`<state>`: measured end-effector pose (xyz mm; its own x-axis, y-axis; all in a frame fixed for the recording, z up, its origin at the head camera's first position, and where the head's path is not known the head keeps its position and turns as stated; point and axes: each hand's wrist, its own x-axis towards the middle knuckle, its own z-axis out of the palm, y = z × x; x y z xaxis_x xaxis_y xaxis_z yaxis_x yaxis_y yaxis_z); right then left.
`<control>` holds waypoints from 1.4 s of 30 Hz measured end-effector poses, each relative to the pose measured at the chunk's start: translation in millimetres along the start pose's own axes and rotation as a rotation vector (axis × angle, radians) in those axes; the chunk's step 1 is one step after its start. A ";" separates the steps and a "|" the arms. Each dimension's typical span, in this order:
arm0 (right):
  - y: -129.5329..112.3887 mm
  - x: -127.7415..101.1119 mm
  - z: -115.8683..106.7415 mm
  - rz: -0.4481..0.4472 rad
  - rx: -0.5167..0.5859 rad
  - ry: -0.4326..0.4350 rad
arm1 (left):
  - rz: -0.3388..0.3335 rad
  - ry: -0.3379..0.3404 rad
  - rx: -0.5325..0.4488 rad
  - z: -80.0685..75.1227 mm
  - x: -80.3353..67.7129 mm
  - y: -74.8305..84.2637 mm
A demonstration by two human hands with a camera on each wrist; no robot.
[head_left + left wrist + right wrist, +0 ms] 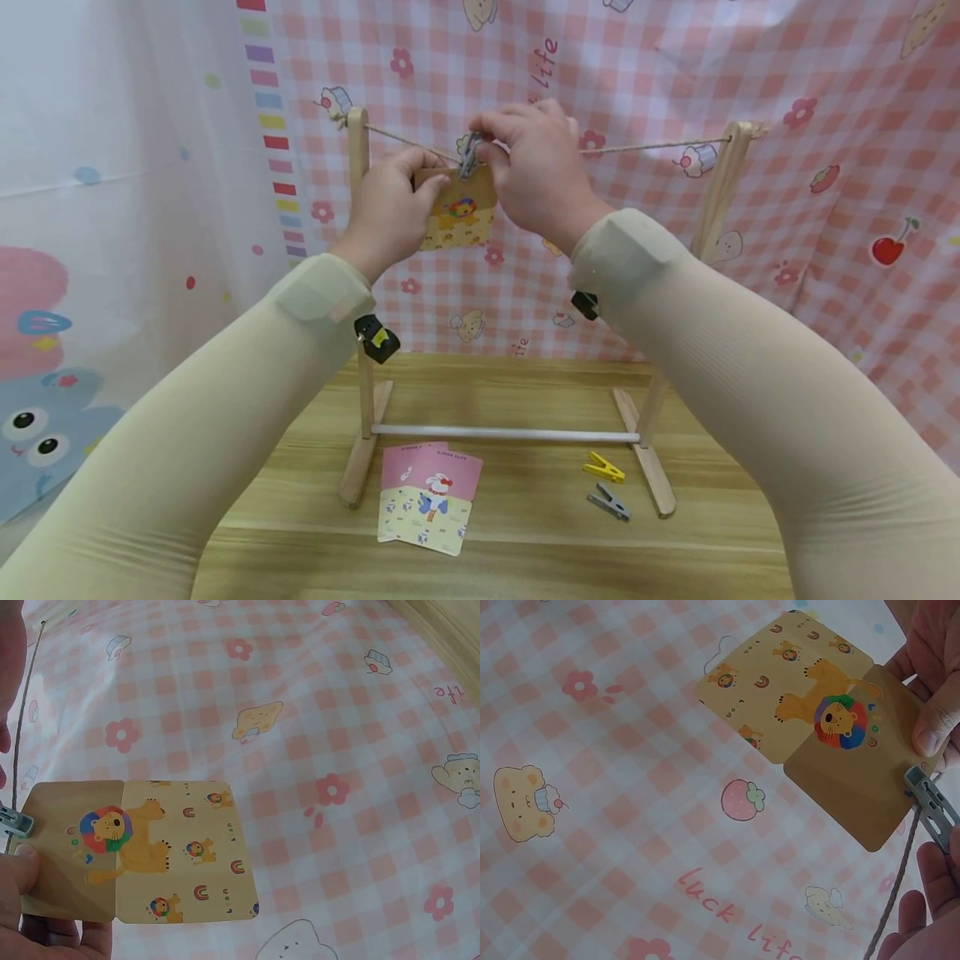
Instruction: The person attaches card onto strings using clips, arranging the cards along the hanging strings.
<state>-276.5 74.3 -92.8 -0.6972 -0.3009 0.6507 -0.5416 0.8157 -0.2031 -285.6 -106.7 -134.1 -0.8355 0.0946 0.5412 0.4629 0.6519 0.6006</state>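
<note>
Left hand [390, 208] up at the string, thumb and fingers pinching the 9 o'clock edge of the thin yellow lion-print card [457, 212], holding it against the taut brown twine line [652, 147] strung between the two pale wooden posts of the rack [358, 250]. Card probably very light, stiff enough to stay flat yet easy to crease, with a smooth, slightly slippery face; best taken by the upper corners, away from the printed lion. At 12 o'clock on the card, small grey plastic clothes peg [469, 156], likely springy and hard, squeezed by its tail ends in the fingers of the right hand [536, 171], with its tip at the card's top edge by the twine. Below on the light wood-grain desk [525, 550], at 6 o'clock from the hands, two flat pink-and-yellow picture cards [429, 498] overlapping; further right, a yellow peg [603, 468] and another grey peg [609, 503], just beside each other. Behind, soft pink checked cloth backdrop [825, 100].
</note>
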 end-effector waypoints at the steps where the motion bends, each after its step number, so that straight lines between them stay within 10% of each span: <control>1: -0.1 0.0 0.0 0.002 0.000 -0.001 | 0.001 0.000 0.000 0.0 -0.1 0.0; 42: 0.8 -1.5 3.1 -0.035 0.008 -0.019 | -0.005 -0.014 -0.017 1.1 -1.0 -1.5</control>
<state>-277.3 73.9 -96.3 -0.6865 -0.3389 0.6433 -0.5696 0.8005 -0.1862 -285.7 -106.9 -136.2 -0.8421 0.1019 0.5296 0.4633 0.6394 0.6136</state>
